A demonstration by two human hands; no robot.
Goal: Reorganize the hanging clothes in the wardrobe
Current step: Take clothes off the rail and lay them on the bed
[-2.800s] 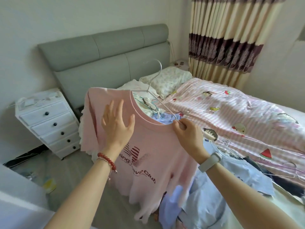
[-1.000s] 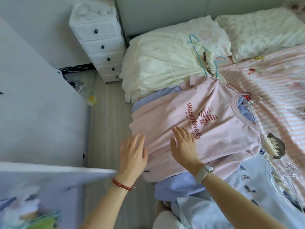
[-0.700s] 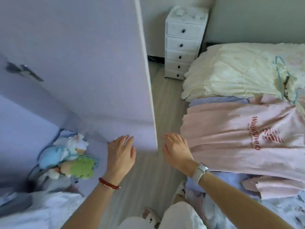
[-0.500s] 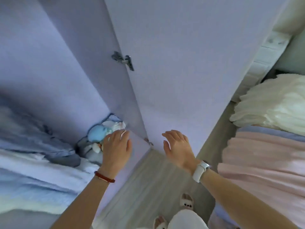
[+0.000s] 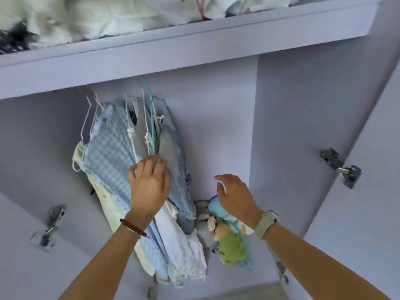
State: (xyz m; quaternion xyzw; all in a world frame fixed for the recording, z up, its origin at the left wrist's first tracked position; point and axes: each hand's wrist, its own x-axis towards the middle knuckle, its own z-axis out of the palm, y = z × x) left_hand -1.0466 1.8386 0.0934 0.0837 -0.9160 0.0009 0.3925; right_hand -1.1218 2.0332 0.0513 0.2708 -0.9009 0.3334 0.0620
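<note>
View is now turning from bed to wardrobe: left hand point(image 5: 149, 187) is reaching onto the clothes point(image 5: 129, 169) hanging frame centre, grasp unclear; right hand point(image 5: 236, 195) hovering released beside them.

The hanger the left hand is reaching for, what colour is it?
Teal hanger, seen in the head view, with the left hand at its lower end.

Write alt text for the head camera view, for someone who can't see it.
A person's left hand touches clothes on hangers in an open lilac wardrobe; the right hand hovers open near soft toys.
</note>
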